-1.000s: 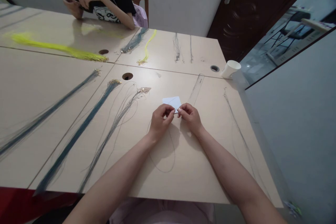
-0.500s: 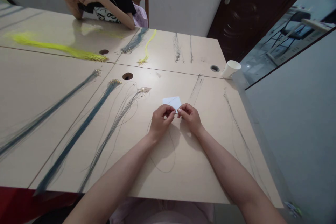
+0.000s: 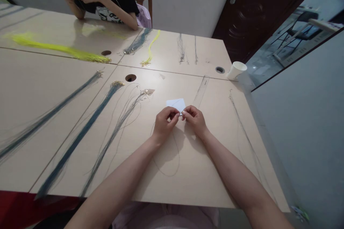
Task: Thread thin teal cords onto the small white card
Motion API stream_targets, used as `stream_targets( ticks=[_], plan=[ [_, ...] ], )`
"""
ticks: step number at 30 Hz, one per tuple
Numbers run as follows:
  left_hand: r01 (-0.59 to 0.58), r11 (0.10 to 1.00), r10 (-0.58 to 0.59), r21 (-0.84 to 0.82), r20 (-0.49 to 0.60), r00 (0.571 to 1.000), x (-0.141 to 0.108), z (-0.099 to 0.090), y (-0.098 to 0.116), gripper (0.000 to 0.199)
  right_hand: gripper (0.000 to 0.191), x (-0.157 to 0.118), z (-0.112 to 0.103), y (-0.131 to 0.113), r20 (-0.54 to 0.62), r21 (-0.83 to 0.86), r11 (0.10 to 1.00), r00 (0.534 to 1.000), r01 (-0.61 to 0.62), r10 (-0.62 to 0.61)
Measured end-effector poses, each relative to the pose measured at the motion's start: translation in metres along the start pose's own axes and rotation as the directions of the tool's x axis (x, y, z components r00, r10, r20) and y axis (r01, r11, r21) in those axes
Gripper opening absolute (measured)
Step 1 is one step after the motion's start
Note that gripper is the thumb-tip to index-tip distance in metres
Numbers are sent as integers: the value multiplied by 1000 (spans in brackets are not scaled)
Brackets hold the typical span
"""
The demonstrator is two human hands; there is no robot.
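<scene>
My left hand (image 3: 166,121) and my right hand (image 3: 195,120) almost meet at the fingertips, just below a white paper (image 3: 176,103) on the table. Each pinches thumb against forefinger. What sits between the fingertips is too small to make out. A thin line (image 3: 178,157) loops down onto the table beneath my left hand. To the left lies a bundle of grey lines (image 3: 118,127) with a small golden piece (image 3: 147,92) at its top end. A clear ruler (image 3: 202,88) rests behind my right hand.
Blue bundles (image 3: 88,121) spread across the left of the table (image 3: 215,182). Yellow strands (image 3: 59,48) lie farther back. At the right edge stands a white cup (image 3: 237,70); thin lines (image 3: 243,128) lie nearer. Across the table sits a person (image 3: 107,0).
The person across the table has moved one hand a little up and to the left. My own hands hold the same place and pinch.
</scene>
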State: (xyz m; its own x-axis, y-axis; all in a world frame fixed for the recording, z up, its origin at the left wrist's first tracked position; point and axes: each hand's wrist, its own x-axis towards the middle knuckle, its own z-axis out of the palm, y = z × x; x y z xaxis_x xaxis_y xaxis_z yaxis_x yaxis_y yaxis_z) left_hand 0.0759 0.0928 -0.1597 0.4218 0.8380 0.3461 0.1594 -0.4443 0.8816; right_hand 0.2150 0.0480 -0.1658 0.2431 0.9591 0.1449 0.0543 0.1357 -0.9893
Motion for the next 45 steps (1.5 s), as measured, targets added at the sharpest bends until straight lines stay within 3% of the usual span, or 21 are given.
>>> stream_targets(
  ticks=[9, 21, 34, 45],
  plan=[
    [-32, 999, 32, 33, 11, 999, 0, -1, -2, 7, 15, 0, 0, 2, 4, 10, 1000, 1000, 1, -1],
    [78, 993, -80, -88, -12, 997, -2, 2, -6, 11, 16, 0, 1, 0, 1, -9, 1000, 1000, -8, 8],
    [2, 1000, -3, -18, -27, 1000, 0, 1, 0, 9, 17, 0, 0, -1, 1, -11, 1000, 1000, -13, 13],
    [14, 1000, -15, -15, -27, 1000, -1, 1, 0, 8, 16, 0, 1, -1, 7, 7, 1000, 1000, -11, 11]
  ],
)
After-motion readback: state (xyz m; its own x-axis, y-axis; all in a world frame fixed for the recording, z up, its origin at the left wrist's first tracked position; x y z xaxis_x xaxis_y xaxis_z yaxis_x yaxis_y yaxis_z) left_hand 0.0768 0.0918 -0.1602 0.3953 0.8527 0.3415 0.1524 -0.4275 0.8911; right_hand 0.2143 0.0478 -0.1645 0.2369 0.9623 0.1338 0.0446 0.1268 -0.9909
